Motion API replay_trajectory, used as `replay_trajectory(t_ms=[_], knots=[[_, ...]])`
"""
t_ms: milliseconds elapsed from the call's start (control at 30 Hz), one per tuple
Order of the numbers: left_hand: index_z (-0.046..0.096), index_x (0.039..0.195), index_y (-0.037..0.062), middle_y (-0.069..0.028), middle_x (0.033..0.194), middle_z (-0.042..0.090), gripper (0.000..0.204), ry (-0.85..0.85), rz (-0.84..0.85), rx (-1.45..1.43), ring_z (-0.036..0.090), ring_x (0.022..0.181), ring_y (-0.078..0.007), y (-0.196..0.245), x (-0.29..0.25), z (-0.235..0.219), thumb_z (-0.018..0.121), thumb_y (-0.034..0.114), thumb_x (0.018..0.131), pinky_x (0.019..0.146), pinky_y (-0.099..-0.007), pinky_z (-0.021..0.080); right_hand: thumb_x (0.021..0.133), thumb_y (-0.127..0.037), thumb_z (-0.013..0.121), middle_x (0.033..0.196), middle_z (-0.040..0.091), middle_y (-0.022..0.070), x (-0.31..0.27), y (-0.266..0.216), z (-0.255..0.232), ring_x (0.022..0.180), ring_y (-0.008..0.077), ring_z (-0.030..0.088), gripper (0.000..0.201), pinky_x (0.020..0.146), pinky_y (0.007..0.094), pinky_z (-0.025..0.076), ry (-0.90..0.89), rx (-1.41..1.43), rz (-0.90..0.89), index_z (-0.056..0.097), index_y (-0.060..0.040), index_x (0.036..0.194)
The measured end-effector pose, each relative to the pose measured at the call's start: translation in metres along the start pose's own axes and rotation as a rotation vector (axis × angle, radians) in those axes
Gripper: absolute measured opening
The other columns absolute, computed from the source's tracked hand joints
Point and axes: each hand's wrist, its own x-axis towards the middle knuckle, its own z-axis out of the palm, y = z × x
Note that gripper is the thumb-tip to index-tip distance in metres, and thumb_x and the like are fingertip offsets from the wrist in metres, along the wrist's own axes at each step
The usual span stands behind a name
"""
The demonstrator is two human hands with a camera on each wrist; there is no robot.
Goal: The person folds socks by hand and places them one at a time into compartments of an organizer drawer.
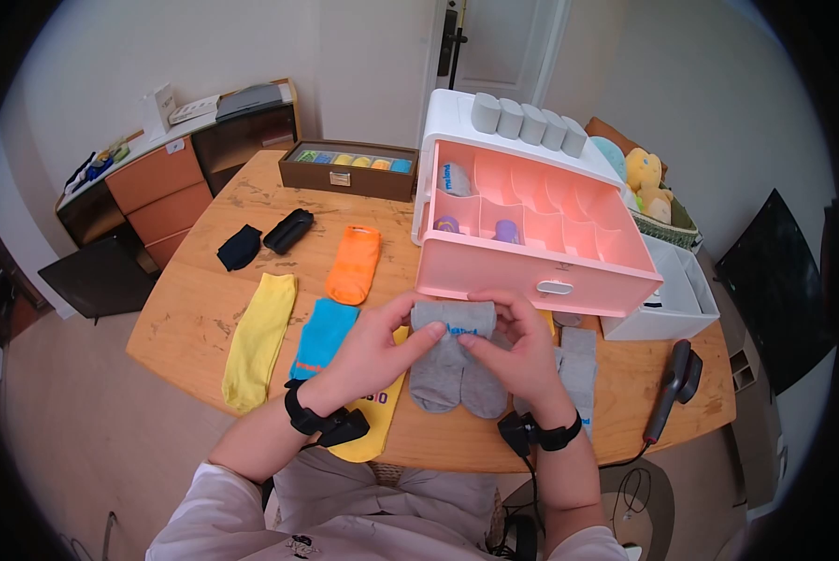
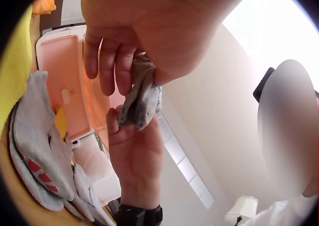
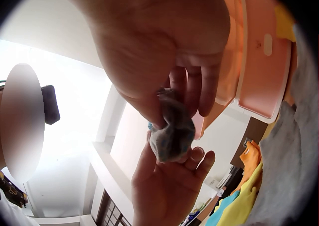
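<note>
A folded grey sock with blue lettering [image 1: 455, 318] is held up between both hands, thumbs on its near face and fingers behind. The left hand [image 1: 377, 346] pinches its left end, the right hand [image 1: 522, 351] its right end. Seen in the left wrist view, the sock [image 2: 142, 99] hangs between the left hand [image 2: 149, 26] and the right hand [image 2: 137, 158]. From the right wrist, the sock [image 3: 172, 134] shows bunched beside the right hand [image 3: 159, 46], the left hand [image 3: 167, 191] opposite. Beneath it lie grey socks [image 1: 458, 379] on the table.
Behind the hands stands a white box with an open pink compartment drawer [image 1: 494, 271] holding a few rolled socks. Yellow [image 1: 260, 341], blue [image 1: 324, 337], orange [image 1: 354, 265] and black socks lie left. A brown case [image 1: 349, 175] is at the back; a corded device [image 1: 672, 388] lies right.
</note>
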Motion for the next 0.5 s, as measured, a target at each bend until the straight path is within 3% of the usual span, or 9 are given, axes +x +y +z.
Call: replay_trajectory(t_ms=[67, 133, 167, 233, 333, 467, 500], knots=[[0.063, 0.13, 0.0019, -0.0074, 0.109, 0.074, 0.033, 0.013, 0.017, -0.006, 0.067, 0.101, -0.0128, 0.0, 0.0, -0.001, 0.069, 0.018, 0.101, 0.088, -0.0298, 0.054, 0.085, 0.0, 0.082, 0.111, 0.073, 0.0069, -0.002, 0.002, -0.001, 0.104, 0.013, 0.07, 0.042, 0.091, 0.0298, 0.056, 0.0, 0.001, -0.005, 0.062, -0.0043, 0.122], [0.057, 0.135, 0.0015, -0.0044, 0.121, 0.066, 0.037, -0.033, -0.038, -0.029, 0.06, 0.113, -0.0103, 0.001, -0.001, -0.003, 0.068, 0.008, 0.1, 0.101, -0.0304, 0.049, 0.086, 0.0, 0.082, 0.11, 0.074, 0.0074, -0.002, 0.003, -0.002, 0.102, 0.0127, 0.07, 0.04, 0.091, 0.0297, 0.056, 0.0, 0.002, -0.011, 0.061, -0.0038, 0.12], [0.057, 0.135, 0.0015, -0.0044, 0.121, 0.066, 0.037, -0.034, -0.037, -0.029, 0.06, 0.113, -0.0103, 0.002, 0.0, -0.002, 0.068, 0.008, 0.1, 0.101, -0.0304, 0.049, 0.087, 0.0, 0.081, 0.108, 0.074, 0.0074, -0.002, 0.003, -0.002, 0.102, 0.0122, 0.07, 0.037, 0.09, 0.0296, 0.056, -0.006, -0.023, -0.013, 0.061, -0.0033, 0.117], [0.053, 0.141, 0.0044, -0.0057, 0.13, 0.061, 0.046, 0.019, 0.08, -0.076, 0.059, 0.119, -0.013, 0.003, 0.0, 0.0, 0.07, 0.005, 0.098, 0.104, -0.0313, 0.048, 0.087, 0.0, 0.081, 0.107, 0.074, 0.0075, -0.002, 0.003, -0.002, 0.101, 0.0117, 0.07, 0.034, 0.09, 0.0295, 0.056, -0.011, -0.048, -0.014, 0.061, -0.0029, 0.114], [0.051, 0.143, 0.0062, -0.0066, 0.137, 0.056, 0.052, -0.03, 0.158, 0.032, 0.058, 0.124, -0.0151, -0.001, 0.0, 0.0, 0.072, 0.002, 0.095, 0.106, -0.0319, 0.047, 0.088, -0.002, 0.081, 0.106, 0.074, 0.0078, -0.002, 0.004, -0.003, 0.101, 0.0111, 0.07, 0.032, 0.09, 0.0292, 0.056, -0.008, -0.015, 0.008, 0.061, -0.0025, 0.112], [0.052, 0.141, 0.0058, -0.0072, 0.136, 0.057, 0.051, -0.052, 0.189, 0.049, 0.058, 0.124, -0.0149, 0.001, 0.0, -0.001, 0.073, 0.001, 0.094, 0.107, -0.0322, 0.047, 0.089, -0.002, 0.08, 0.107, 0.071, 0.0061, -0.002, 0.009, -0.006, 0.101, 0.0112, 0.068, 0.031, 0.091, 0.029, 0.055, -0.036, 0.038, -0.001, 0.06, -0.0022, 0.113], [0.053, 0.14, 0.0052, -0.0077, 0.136, 0.058, 0.05, -0.051, 0.129, 0.054, 0.058, 0.124, -0.015, 0.004, 0.0, -0.001, 0.072, 0.001, 0.095, 0.107, -0.0321, 0.048, 0.09, -0.001, 0.079, 0.109, 0.07, 0.006, -0.003, 0.011, -0.007, 0.103, 0.0113, 0.067, 0.031, 0.091, 0.0289, 0.055, -0.053, 0.049, -0.019, 0.06, -0.002, 0.115]])
